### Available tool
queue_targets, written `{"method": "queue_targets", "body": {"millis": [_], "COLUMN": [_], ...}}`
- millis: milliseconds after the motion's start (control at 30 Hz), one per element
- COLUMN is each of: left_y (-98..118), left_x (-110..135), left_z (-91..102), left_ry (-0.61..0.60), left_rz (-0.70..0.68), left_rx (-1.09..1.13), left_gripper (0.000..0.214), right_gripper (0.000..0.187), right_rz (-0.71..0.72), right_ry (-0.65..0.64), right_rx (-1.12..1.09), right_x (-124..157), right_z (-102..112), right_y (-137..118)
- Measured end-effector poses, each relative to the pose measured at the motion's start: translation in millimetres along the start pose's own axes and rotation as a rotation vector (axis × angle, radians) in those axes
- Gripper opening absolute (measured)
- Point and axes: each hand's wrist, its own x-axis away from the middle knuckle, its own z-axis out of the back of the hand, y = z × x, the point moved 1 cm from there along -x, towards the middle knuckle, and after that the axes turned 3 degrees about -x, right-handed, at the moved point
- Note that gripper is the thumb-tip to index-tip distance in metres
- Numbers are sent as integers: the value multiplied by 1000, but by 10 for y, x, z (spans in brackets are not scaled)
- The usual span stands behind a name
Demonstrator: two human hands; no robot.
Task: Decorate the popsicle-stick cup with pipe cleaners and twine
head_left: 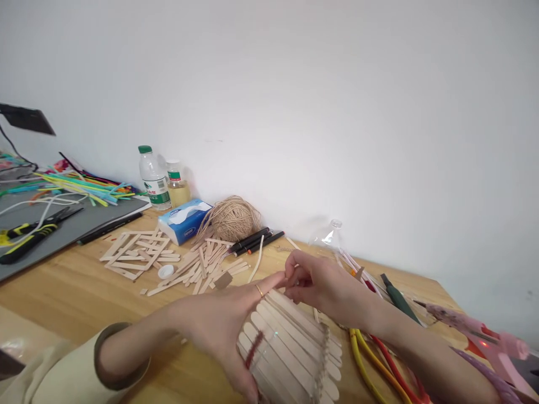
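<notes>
A structure of pale craft sticks (290,342) lies side by side in front of me, with rounded stick ends at its left and right. My left hand (214,317) grips its left side, thumb low and fingers along the far edge. A dark red fuzzy strip (254,349) lies on the sticks near that thumb. Twisted twine (323,359) runs down the structure's right part. At the far edge my right hand (314,283) has its fingers pinched together, touching the left fingertips. Whatever sits between the right fingers is hidden.
Loose craft sticks (202,264), a twine ball (236,217), a tissue pack (185,220) and black markers (252,241) lie behind. Bottles (155,182) stand by the wall. Pliers (33,233) rest on a grey mat at left. A pink glue gun (480,331) lies right.
</notes>
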Motion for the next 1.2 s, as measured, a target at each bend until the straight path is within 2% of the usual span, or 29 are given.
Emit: {"method": "queue_targets", "body": {"millis": [100, 200, 300, 433, 600, 667, 767, 833, 933, 1033, 1100, 1200], "left_y": [17, -12, -41, -80, -96, -76, -47, -40, -55, -85, -104, -122], "left_x": [-51, -78, -71, -40, -25, -33, -52, -64, -81, -102, -117, -135], "left_z": [-6, -15, -26, -44, -80, -89, -94, -96, -101, -110, -121, -144], "left_ry": [-13, -19, 17, 140, 287, 337, 419, 466, 506, 536, 546, 541], "left_rz": [-23, -6, 16, 44, 97, 139, 189, 175, 156, 160, 154, 178], "left_rx": [-54, -97, -115, -116, -124, -135, -153, -158, -195, -268, -303, -303], "left_gripper": [138, 141, 135, 119, 101, 96, 92, 90, 88, 86, 83, 83], "right_gripper": [19, 17, 14, 8, 20, 24, 26, 24, 24, 9, 12, 14], "right_rz": [-40, -71, -93, -89, 54, 134, 331, 451, 541, 600, 625, 578], "right_ry": [-11, 39, 102, 109, 133, 230, 444, 488, 467, 364, 320, 370], "right_rx": [-47, -41, -39, -186, -189, -76, 168, 268, 306, 266, 240, 269], "right_x": [-34, -50, -40, -10, 47, 105, 231, 305, 349, 318, 282, 229], "right_z": [-27, -57, -78, -102, -133, -134, -150, -193, -280, -341, -350, -328], "right_y": [-24, -30, -23, 7, 9, -12, -69, -104, -133, -147, -150, -124]}}
